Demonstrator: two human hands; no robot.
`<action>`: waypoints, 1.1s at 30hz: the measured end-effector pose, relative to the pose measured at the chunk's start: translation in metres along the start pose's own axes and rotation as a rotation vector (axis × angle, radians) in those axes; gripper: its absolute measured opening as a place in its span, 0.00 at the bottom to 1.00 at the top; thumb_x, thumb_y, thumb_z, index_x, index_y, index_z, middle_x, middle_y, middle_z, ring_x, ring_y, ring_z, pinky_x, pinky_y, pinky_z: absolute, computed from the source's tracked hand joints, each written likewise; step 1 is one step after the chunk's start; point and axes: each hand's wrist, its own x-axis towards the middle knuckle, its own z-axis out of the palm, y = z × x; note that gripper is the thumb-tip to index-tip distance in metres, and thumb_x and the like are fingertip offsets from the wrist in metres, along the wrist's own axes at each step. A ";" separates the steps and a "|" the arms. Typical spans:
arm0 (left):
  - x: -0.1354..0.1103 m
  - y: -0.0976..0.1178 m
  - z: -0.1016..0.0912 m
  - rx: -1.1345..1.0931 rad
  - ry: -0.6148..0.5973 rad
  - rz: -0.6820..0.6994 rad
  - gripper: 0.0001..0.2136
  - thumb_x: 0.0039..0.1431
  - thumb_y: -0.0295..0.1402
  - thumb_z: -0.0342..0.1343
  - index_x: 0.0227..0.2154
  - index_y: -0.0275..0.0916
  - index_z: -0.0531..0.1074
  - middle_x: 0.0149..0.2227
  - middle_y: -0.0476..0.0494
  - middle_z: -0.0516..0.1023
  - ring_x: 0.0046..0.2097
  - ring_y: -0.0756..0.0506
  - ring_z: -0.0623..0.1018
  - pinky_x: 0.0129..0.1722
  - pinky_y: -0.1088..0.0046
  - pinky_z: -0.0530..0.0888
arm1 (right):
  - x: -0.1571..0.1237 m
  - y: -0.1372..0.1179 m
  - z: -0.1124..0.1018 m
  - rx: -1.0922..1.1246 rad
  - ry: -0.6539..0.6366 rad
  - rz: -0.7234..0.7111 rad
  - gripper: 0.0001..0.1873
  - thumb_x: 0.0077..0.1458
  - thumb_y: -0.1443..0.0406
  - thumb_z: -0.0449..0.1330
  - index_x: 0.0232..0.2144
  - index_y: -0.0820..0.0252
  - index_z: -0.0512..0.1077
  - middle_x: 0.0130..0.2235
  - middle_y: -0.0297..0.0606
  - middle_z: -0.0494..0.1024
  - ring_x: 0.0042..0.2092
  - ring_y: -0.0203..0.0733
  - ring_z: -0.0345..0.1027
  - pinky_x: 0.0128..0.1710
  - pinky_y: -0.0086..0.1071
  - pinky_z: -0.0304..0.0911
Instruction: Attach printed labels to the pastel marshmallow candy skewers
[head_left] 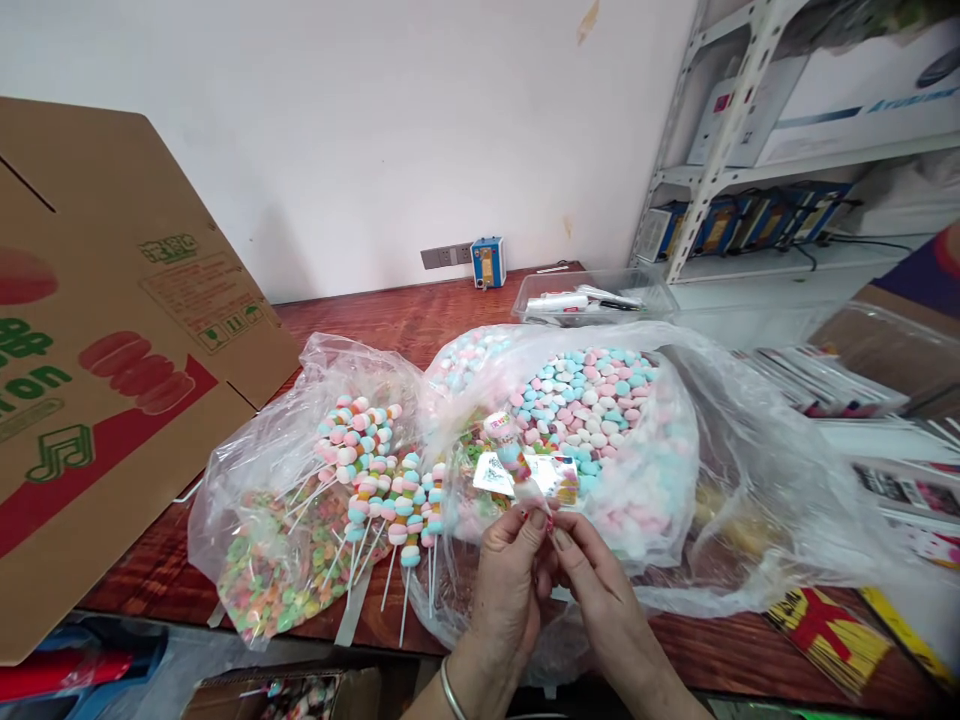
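A marshmallow lollipop in a printed clear wrapper (510, 450) stands upright, slightly tilted, above my two hands. My left hand (502, 580) is closed, pinching the gathered lower end of the wrapper. Fingertips of my right hand (600, 590) press together at the same spot, beside the left thumb. Behind the lollipop is a shiny printed card or packet (559, 478). Just beyond lies a large clear bag of pastel marshmallows (592, 410). To the left, several marshmallow skewers (367, 470) with white sticks rest on a bag of colourful ring gummies (289, 570).
A large cardboard box (127, 350) stands at the left. At the back are a clear plastic tray (652, 295) and a small blue device (489, 263) by the wall. White metal shelving (720, 150) rises at the right. An open carton (352, 695) sits below the table's front edge.
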 end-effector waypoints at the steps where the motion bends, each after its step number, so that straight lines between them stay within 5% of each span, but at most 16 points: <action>1: 0.001 -0.001 -0.001 0.022 0.013 0.029 0.16 0.46 0.41 0.68 0.33 0.34 0.78 0.20 0.52 0.70 0.15 0.58 0.60 0.13 0.83 0.52 | 0.001 0.000 0.001 0.045 0.016 0.001 0.15 0.62 0.51 0.56 0.38 0.57 0.68 0.25 0.28 0.68 0.26 0.34 0.62 0.27 0.27 0.60; 6: 0.001 -0.006 -0.004 0.178 0.022 0.054 0.16 0.51 0.43 0.65 0.36 0.35 0.79 0.18 0.52 0.70 0.15 0.56 0.63 0.13 0.81 0.59 | 0.007 0.004 0.008 0.277 0.083 0.082 0.19 0.58 0.52 0.61 0.26 0.58 0.64 0.20 0.23 0.60 0.20 0.27 0.51 0.19 0.22 0.50; 9: 0.000 -0.002 -0.007 0.205 -0.066 0.029 0.16 0.54 0.42 0.62 0.40 0.35 0.79 0.25 0.46 0.77 0.21 0.52 0.71 0.20 0.78 0.68 | 0.008 -0.001 0.005 0.489 0.054 0.193 0.18 0.53 0.54 0.66 0.28 0.58 0.64 0.20 0.21 0.59 0.17 0.24 0.45 0.16 0.20 0.47; 11: 0.001 0.004 -0.010 0.221 -0.131 0.052 0.14 0.54 0.39 0.63 0.40 0.37 0.81 0.34 0.41 0.81 0.33 0.48 0.78 0.35 0.74 0.74 | 0.008 -0.006 -0.001 0.596 -0.011 0.273 0.17 0.51 0.56 0.68 0.33 0.58 0.66 0.20 0.20 0.60 0.17 0.22 0.41 0.16 0.19 0.45; 14: 0.002 0.015 -0.018 0.231 -0.261 0.005 0.11 0.51 0.36 0.65 0.38 0.39 0.82 0.47 0.39 0.80 0.51 0.41 0.75 0.54 0.66 0.68 | 0.005 -0.009 -0.011 0.689 -0.172 0.386 0.19 0.50 0.57 0.69 0.39 0.56 0.66 0.19 0.18 0.59 0.16 0.22 0.36 0.14 0.18 0.42; 18: 0.003 0.025 -0.028 0.265 -0.383 -0.168 0.12 0.47 0.34 0.68 0.36 0.38 0.82 0.50 0.36 0.78 0.50 0.38 0.76 0.51 0.64 0.71 | 0.001 -0.007 -0.018 0.705 -0.420 0.535 0.19 0.51 0.55 0.68 0.35 0.54 0.63 0.16 0.16 0.54 0.15 0.23 0.32 0.13 0.18 0.39; 22: 0.001 0.025 -0.027 0.297 -0.204 -0.177 0.13 0.43 0.37 0.70 0.32 0.37 0.82 0.39 0.37 0.83 0.40 0.42 0.79 0.41 0.70 0.75 | 0.000 -0.008 -0.012 0.691 -0.374 0.517 0.19 0.50 0.54 0.68 0.31 0.55 0.62 0.16 0.16 0.55 0.15 0.23 0.34 0.13 0.18 0.41; 26: -0.003 0.017 -0.017 0.188 -0.042 -0.176 0.17 0.40 0.36 0.72 0.35 0.38 0.82 0.46 0.37 0.81 0.44 0.42 0.79 0.41 0.70 0.76 | -0.003 -0.010 -0.003 0.637 -0.219 0.380 0.22 0.50 0.50 0.66 0.31 0.56 0.62 0.17 0.16 0.55 0.15 0.23 0.38 0.15 0.20 0.45; 33: -0.009 0.002 -0.009 0.103 0.039 -0.151 0.16 0.38 0.35 0.73 0.33 0.39 0.81 0.41 0.42 0.83 0.41 0.47 0.80 0.40 0.75 0.77 | -0.010 -0.012 -0.006 0.349 -0.064 0.165 0.23 0.54 0.44 0.59 0.27 0.57 0.64 0.18 0.20 0.57 0.17 0.27 0.47 0.18 0.25 0.49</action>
